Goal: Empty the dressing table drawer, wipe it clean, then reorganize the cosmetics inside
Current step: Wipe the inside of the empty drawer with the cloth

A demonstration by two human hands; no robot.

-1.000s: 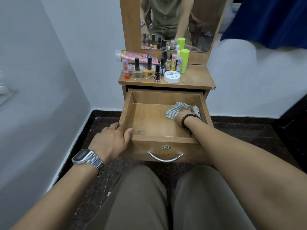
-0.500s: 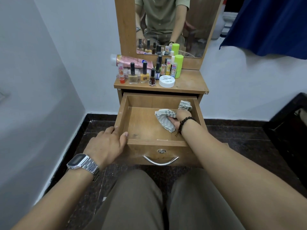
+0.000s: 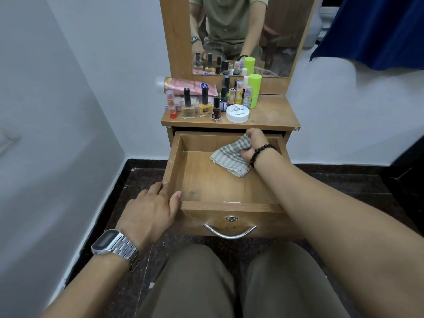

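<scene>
The wooden drawer (image 3: 206,187) is pulled out and holds only a grey checked cloth (image 3: 230,158). My right hand (image 3: 253,144) grips the cloth at the drawer's far right, close to the back wall, and part of the cloth hangs down onto the drawer floor. My left hand (image 3: 152,208) holds the drawer's front left corner, thumb inside the rim. The cosmetics stand on the table top (image 3: 270,118): several nail polish bottles (image 3: 204,103), a white round jar (image 3: 237,113), a green tube (image 3: 254,90), a pink tube (image 3: 188,86) lying down.
A mirror (image 3: 241,35) rises behind the table top. White walls close in on the left and behind. A dark blue curtain (image 3: 376,31) hangs at upper right and dark furniture (image 3: 408,171) stands at the right edge. My knees sit just below the drawer handle (image 3: 230,232).
My right hand has moved with the cloth from the middle right of the drawer up toward its back right corner. My left hand has stayed on the front left corner.
</scene>
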